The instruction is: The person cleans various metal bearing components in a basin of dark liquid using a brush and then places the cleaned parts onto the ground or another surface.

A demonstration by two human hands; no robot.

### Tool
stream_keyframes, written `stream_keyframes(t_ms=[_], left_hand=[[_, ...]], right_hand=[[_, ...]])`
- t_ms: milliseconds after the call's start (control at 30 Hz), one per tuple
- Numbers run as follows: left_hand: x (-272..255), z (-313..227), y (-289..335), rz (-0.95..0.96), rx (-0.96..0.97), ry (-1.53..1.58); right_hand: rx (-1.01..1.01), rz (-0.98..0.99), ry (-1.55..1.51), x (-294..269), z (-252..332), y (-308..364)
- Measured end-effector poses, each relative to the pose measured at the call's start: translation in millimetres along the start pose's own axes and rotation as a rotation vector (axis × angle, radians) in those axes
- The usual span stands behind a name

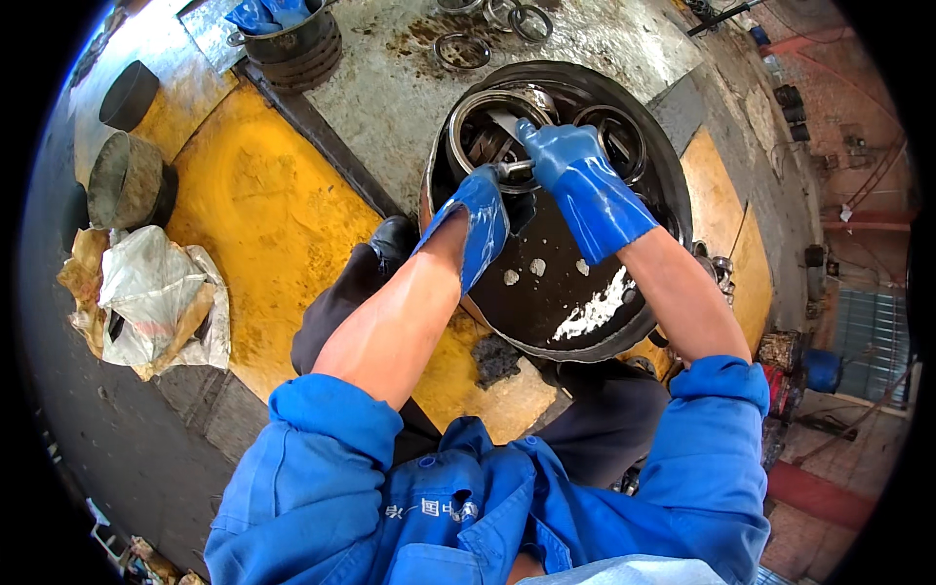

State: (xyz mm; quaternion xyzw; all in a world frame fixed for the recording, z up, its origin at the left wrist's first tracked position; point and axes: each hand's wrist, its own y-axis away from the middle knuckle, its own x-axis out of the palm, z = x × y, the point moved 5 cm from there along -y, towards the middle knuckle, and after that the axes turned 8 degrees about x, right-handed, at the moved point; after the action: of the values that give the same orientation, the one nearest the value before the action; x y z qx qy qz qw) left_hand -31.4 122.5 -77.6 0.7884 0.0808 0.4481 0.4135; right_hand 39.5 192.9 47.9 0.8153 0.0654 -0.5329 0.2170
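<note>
Yellow flooring (pixel 263 195) flanks a dark tub (pixel 667 156) where the left hand (pixel 478 213) grips a metal piece (pixel 518 167), right hand (pixel 575 166) curled, hold unclear.

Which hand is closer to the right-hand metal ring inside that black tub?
Right. The right hand is just left of the metal ring, overlapping its edge in view; the left hand is farther left, closer to the person's body.

Bare forearms (pixel 395 317) angle forward and inward — the gloved left hand (pixel 480 219) curled, the gloved right hand (pixel 577 175) close beside it.
</note>
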Motion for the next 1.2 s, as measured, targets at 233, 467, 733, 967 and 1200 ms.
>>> stream_keyframes(t_ms=[233, 467, 733, 967, 1200], left_hand=[[5, 0, 5, -0.002, 0.011, -0.002], [2, -3, 13, 0.137, 0.107, -0.124], [-4, -3, -4, 0.032, 0.138, -0.036], [5, -14, -3, 0.061, 0.32, -0.448], [2, -8, -41, 0.011, 0.531, -1.015]], right_hand=[[0.166, -0.056, -0.215, 5, -7, 10], [0.05, 0.102, -0.038, -7, 18, -3], [0.16, -0.256, -0.184, -20, 21, -1], [0.15, 0.024, -0.084, -18, 1, 4], [0.259, 0.031, -0.126, -18, 0, -12]])
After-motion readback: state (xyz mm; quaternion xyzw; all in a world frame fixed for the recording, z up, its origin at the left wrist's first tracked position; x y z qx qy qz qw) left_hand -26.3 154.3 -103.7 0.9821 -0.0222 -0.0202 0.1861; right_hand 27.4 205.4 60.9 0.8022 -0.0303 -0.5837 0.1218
